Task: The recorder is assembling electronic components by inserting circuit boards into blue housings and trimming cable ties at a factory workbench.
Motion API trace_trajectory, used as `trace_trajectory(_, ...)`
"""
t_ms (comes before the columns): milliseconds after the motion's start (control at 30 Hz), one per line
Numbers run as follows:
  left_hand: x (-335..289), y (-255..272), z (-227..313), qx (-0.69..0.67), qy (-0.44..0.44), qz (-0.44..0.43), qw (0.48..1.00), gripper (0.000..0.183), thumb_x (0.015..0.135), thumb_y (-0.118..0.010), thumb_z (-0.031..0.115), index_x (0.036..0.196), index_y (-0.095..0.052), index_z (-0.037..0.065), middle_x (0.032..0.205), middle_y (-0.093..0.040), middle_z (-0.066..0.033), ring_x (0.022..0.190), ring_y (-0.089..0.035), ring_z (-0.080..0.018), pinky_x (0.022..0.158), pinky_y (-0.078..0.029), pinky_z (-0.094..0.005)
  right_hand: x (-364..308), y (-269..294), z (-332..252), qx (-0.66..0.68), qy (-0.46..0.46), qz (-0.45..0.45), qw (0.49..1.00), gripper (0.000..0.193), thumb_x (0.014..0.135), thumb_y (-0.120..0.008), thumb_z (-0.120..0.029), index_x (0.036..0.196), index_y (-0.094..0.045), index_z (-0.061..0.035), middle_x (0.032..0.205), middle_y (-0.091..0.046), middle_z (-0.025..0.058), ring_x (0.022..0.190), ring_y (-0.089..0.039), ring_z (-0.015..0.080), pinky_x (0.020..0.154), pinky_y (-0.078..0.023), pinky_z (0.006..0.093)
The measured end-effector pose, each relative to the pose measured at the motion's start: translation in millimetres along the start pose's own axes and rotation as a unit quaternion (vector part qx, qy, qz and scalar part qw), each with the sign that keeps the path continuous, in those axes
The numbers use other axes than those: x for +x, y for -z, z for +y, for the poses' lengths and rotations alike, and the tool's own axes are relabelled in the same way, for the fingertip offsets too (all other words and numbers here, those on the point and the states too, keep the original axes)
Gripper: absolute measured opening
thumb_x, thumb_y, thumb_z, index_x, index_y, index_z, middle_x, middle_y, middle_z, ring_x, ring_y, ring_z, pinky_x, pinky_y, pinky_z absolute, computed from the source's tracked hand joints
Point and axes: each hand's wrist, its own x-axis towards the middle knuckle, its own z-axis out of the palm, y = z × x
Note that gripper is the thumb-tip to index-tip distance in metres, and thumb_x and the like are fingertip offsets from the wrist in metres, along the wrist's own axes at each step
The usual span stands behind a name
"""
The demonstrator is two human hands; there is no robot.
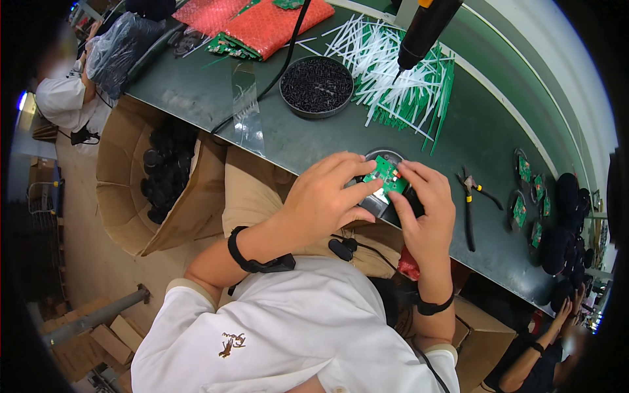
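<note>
At the near edge of the bench, both hands meet around a small green circuit board (382, 171) that sits over a dark round plastic housing (392, 154). My left hand (327, 193) curls about the housing's left side, its fingertips reaching onto the board. From the right, my right hand (429, 203) grips the board's edge between thumb and fingers. Part of the housing is hidden beneath the board and my fingers. Above the bench hangs a black electric screwdriver (422, 38), its tip pointing down, touched by neither hand.
A round dish of black screws (316, 86) stands beside a pile of white and green strips (386, 72). Side cutters (470, 196) lie to the right, near several housings with boards (519, 209). Red bubble wrap (278, 26) lies at the back; a cardboard box (118, 177) stands left.
</note>
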Motion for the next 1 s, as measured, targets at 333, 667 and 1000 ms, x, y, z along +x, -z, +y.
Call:
trace_trajectory(333,3.1,1.2,-3.7,-0.002,0.005,-0.003,1.000,0.053,0.066,-0.086,0.036,0.112,-0.078,0.011,0.123,-0.069,-0.0085,0.112,-0.066,-0.0329,0.098,-0.057,-0.0459,2.8,-0.8,2.7,-0.071,0.057,-0.012,0.996,0.039,0.077,-0.084,-0.009,0.116,-0.076,-0.0058,0.121,-0.070,0.0092,0.111,-0.063,0.0328,0.096,-0.051,0.0424)
trace_trajectory(667,11.0,9.9,-3.9,-0.041,0.032,-0.014,0.999,0.054,0.068,-0.090,0.035,0.114,-0.077,0.010,0.124,-0.068,-0.0099,0.110,-0.066,-0.0334,0.094,-0.056,-0.0446,6.5,-0.5,4.1,-0.045,0.056,-0.013,0.997,0.040,0.075,-0.084,-0.008,0.114,-0.073,-0.0052,0.119,-0.068,0.0102,0.111,-0.062,0.0336,0.093,-0.052,0.0422)
trace_trajectory(1000,77.1,50.9,-86.2,0.190,0.133,0.069,0.970,0.014,0.083,-0.078,0.009,0.097,-0.075,0.006,0.097,-0.068,-0.0107,0.094,-0.067,-0.0344,0.081,-0.054,-0.0434,2.7,0.9,3.6,-0.020,0.048,0.002,0.999,0.040,0.079,-0.081,-0.007,0.117,-0.071,-0.0036,0.124,-0.067,0.0135,0.112,-0.063,0.0355,0.095,-0.052,0.0424)
